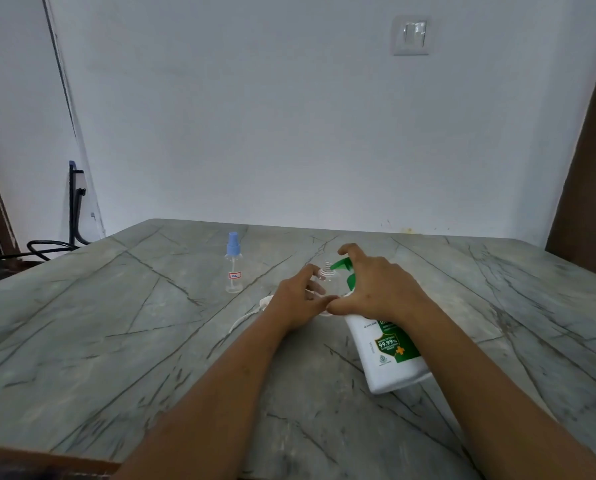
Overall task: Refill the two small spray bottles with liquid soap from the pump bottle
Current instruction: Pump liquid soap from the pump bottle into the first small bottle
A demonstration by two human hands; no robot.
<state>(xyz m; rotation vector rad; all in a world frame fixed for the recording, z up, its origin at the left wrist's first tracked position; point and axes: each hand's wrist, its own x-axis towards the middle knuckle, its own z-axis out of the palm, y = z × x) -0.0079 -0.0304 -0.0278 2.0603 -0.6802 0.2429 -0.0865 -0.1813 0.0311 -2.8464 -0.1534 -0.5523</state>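
On a grey marble table (116,323), the right hand (376,289) clasps the tilted white pump bottle (390,358) at its green head. The spout sits at the mouth of an uncapped spray bottle (329,284), which the left hand (300,303) grips. Farther left, a blue-capped spray bottle (234,268) stands upright.

Two arms show, both bare. The left forearm (220,393) and the right forearm (480,375) are uncovered from the lower edge of the view up to the wrists, with skin all the way along. The left hand (294,304) and the right hand (376,289) are bare as well, with slim fingers (350,251). The nails are too small to make out. A small dark speck sits midway along the left forearm, and another on the back of the right hand.
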